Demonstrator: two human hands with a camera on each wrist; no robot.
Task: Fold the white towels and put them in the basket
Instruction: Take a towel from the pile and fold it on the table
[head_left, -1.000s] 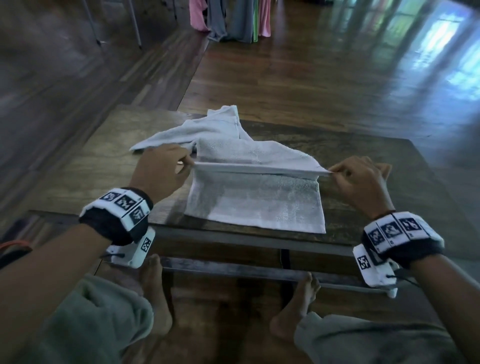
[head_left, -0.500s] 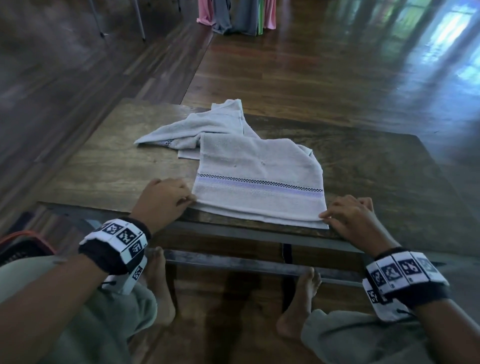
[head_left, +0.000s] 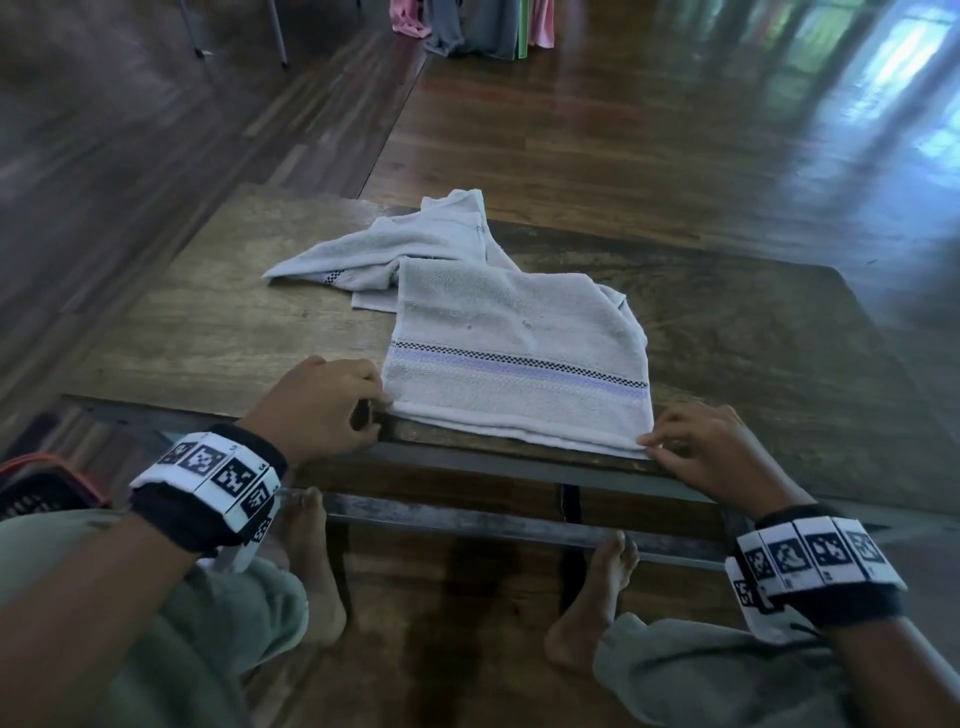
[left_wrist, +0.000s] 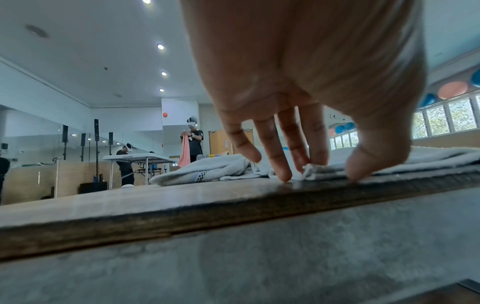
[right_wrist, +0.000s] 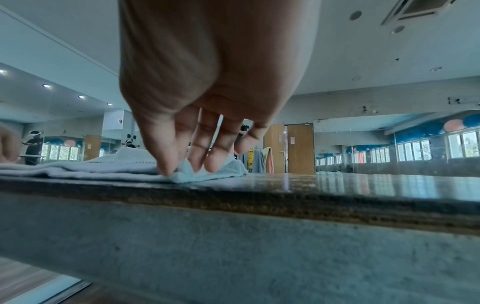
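Note:
A white towel (head_left: 519, 332) with a checkered and purple stripe lies folded in half at the near edge of the wooden table (head_left: 234, 322). My left hand (head_left: 382, 410) pinches its near left corner. In the left wrist view the left hand (left_wrist: 330, 170) has the bunched corner of the towel (left_wrist: 415, 158) under fingers and thumb. My right hand (head_left: 647, 444) pinches the near right corner; the right hand (right_wrist: 187, 167) shows the towel (right_wrist: 116, 164) peaking between thumb and fingers. A second white towel (head_left: 395, 249) lies crumpled behind, partly under the first. The basket (head_left: 41, 483), black with an orange rim, sits low at my left.
My knees and bare feet are under the table, by its metal crossbar (head_left: 467, 519). Coloured cloths (head_left: 467, 26) hang far ahead over the wooden floor. Other people stand at a folding table (left_wrist: 137, 158) in the distance.
Both hands carried the towel's lifted edge toward me and laid it down on the near edge, folding the towel in half. Over the last half second they have stayed on the corners.

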